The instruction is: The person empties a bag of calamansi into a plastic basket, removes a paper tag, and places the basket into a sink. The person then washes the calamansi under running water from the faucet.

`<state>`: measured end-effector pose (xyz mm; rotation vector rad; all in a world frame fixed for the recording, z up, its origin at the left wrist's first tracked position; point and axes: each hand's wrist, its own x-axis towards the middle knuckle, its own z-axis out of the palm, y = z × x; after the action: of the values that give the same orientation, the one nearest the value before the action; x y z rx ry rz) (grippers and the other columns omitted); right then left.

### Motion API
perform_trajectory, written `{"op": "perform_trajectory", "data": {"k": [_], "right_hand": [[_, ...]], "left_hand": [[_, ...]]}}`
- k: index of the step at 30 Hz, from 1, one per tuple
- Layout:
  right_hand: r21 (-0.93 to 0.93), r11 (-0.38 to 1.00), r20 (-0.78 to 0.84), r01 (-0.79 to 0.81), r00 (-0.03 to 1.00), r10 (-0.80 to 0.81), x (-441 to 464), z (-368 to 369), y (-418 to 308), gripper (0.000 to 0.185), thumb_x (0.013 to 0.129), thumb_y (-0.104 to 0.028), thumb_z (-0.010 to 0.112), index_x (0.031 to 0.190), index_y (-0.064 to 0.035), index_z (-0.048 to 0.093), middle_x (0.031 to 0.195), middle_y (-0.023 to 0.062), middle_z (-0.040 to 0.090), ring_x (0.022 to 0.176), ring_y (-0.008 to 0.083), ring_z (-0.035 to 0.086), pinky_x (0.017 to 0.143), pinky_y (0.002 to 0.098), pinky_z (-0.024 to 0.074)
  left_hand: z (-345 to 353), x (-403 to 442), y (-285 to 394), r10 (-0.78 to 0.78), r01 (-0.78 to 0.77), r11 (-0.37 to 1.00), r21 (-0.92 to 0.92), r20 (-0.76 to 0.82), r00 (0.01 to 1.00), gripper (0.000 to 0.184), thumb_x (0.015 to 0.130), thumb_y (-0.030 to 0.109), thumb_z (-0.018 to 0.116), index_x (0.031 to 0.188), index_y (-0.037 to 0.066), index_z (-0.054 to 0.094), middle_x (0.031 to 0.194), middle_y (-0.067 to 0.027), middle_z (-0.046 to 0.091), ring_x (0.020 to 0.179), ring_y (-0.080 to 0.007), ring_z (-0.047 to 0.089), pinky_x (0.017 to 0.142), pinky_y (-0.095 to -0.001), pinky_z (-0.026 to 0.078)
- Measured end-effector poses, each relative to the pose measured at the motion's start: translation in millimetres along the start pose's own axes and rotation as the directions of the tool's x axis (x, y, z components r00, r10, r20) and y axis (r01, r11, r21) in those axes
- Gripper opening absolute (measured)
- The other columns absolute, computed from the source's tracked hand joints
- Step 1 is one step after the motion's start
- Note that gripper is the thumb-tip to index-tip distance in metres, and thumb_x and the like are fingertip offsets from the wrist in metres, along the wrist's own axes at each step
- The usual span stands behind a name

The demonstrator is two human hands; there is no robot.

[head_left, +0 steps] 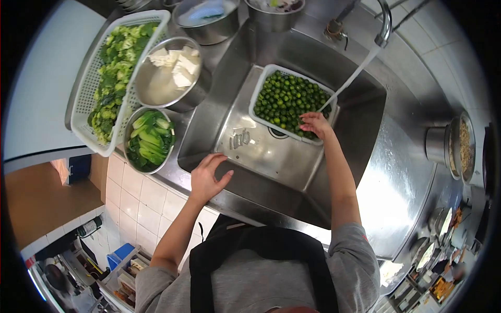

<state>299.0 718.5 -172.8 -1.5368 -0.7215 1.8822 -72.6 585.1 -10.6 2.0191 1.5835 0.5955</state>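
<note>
A white plastic basket (pixel 254 99) full of small round green limes (pixel 289 99) sits in the steel sink (pixel 229 115). My right hand (pixel 316 124) is over the basket's near right corner, its fingers bent and apart at the limes; whether a fingertip touches one is hard to make out. Water (pixel 357 72) runs from the faucet (pixel 383 34) into the basket's right side, close to that hand. My left hand (pixel 210 178) is above the sink's near left edge, thumb and fingers apart, with nothing in it.
Left of the sink stand a white basket of broccoli (pixel 112 78), a steel pot with white chunks in cloudy liquid (pixel 180 73), and a bowl of leafy greens (pixel 150 143). More steel pots (pixel 209 31) line the back. A steel pot (pixel 438 145) stands at right.
</note>
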Motion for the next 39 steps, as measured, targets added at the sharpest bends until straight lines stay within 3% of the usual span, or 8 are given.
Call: {"op": "perform_trajectory", "data": {"k": [6, 11, 14, 17, 22, 26, 32, 39], "right_hand": [[-0.139, 0.599, -0.088, 0.789, 0.592, -0.801, -24, 92, -169, 0.017, 0.077, -0.009, 0.064, 0.092, -0.0044, 0.057, 0.076, -0.0005, 0.058, 0.064, 0.0056, 0.051, 0.055, 0.0202, 0.0416], [-0.528, 0.042, 0.109, 0.848, 0.117, -0.987, -9, 104, -298, 0.020, 0.082, -0.022, 0.058, 0.087, -0.0033, 0.055, 0.069, 0.0035, 0.058, 0.056, 0.0114, 0.053, 0.051, 0.0240, 0.0423], [-0.524, 0.401, 0.138, 0.751, 0.540, -0.830, -11, 50, -283, 0.025, 0.083, -0.022, 0.057, 0.100, -0.0048, 0.057, 0.085, 0.0022, 0.061, 0.073, 0.0100, 0.057, 0.066, 0.0242, 0.0460], [-0.615, 0.739, 0.204, 0.276, 0.961, -0.189, 17, -9, -214, 0.016, 0.081, -0.015, 0.051, 0.090, -0.0048, 0.060, 0.078, 0.0030, 0.063, 0.068, 0.0115, 0.060, 0.057, 0.0249, 0.0481], [-0.809, 0.510, -0.187, -0.291, 0.951, 0.245, 60, -65, -95, 0.012, 0.076, -0.008, 0.051, 0.078, -0.0055, 0.062, 0.063, 0.0080, 0.061, 0.051, 0.0149, 0.058, 0.044, 0.0261, 0.0460], [-0.945, -0.036, -0.283, -0.324, 0.870, -0.403, 68, -97, 15, 0.014, 0.078, -0.015, 0.055, 0.077, -0.0039, 0.063, 0.081, 0.0169, 0.064, 0.077, 0.0312, 0.062, 0.065, 0.0399, 0.0498], [-0.887, 0.340, -0.437, -0.312, 0.802, -0.407, 39, -96, 43, 0.018, 0.078, -0.015, 0.056, 0.093, -0.0084, 0.063, 0.095, 0.0172, 0.060, 0.088, 0.0334, 0.058, 0.075, 0.0432, 0.0463], [-0.875, 0.321, -0.484, -0.363, 0.656, -0.578, 44, -61, 57, 0.016, 0.075, -0.007, 0.059, 0.090, -0.0014, 0.059, 0.093, 0.0181, 0.059, 0.081, 0.0344, 0.059, 0.068, 0.0425, 0.0486]], "left_hand": [[0, -2, -1, 0.014, -0.014, 1.000, 0.014, -0.004, 1.000, 0.034, 0.070, 0.028, 0.066, 0.095, 0.007, 0.060, 0.101, -0.0077, 0.058, 0.091, -0.0255, 0.058, 0.074, -0.0336, 0.048], [-1, -3, -2, 0.023, -0.023, 0.999, 0.026, 0.000, 1.000, 0.034, 0.070, 0.028, 0.066, 0.095, 0.006, 0.060, 0.102, -0.0078, 0.058, 0.092, -0.0254, 0.057, 0.075, -0.0336, 0.047], [0, -1, -3, 0.039, -0.040, 0.999, 0.019, 0.005, 0.999, 0.035, 0.069, 0.027, 0.066, 0.096, 0.006, 0.059, 0.102, -0.0076, 0.058, 0.092, -0.0255, 0.057, 0.075, -0.0339, 0.047], [1, 3, -3, 0.051, -0.051, 0.999, 0.009, 0.007, 0.999, 0.036, 0.067, 0.025, 0.067, 0.096, 0.006, 0.059, 0.102, -0.0074, 0.058, 0.092, -0.0256, 0.057, 0.075, -0.0340, 0.047], [-2, 6, 3, -0.010, 0.011, 1.000, -0.012, 0.078, 0.997, 0.037, 0.066, 0.019, 0.066, 0.099, 0.005, 0.058, 0.104, -0.0106, 0.058, 0.095, -0.0295, 0.056, 0.080, -0.0347, 0.046], [0, 6, 2, -0.028, 0.029, 1.000, -0.005, 0.084, 0.996, 0.037, 0.065, 0.019, 0.066, 0.099, 0.005, 0.059, 0.104, -0.0111, 0.058, 0.095, -0.0297, 0.056, 0.079, -0.0348, 0.046], [3, 9, 0, 0.015, -0.016, 1.000, 0.024, 0.049, 0.999, 0.037, 0.065, 0.022, 0.068, 0.097, 0.005, 0.059, 0.101, -0.0087, 0.059, 0.090, -0.0268, 0.057, 0.073, -0.0333, 0.048], [5, 9, 3, 0.010, -0.014, 0.998, 0.056, 0.063, 0.998, 0.038, 0.064, 0.021, 0.068, 0.097, 0.005, 0.059, 0.100, -0.0088, 0.059, 0.090, -0.0263, 0.057, 0.073, -0.0333, 0.048]]}}
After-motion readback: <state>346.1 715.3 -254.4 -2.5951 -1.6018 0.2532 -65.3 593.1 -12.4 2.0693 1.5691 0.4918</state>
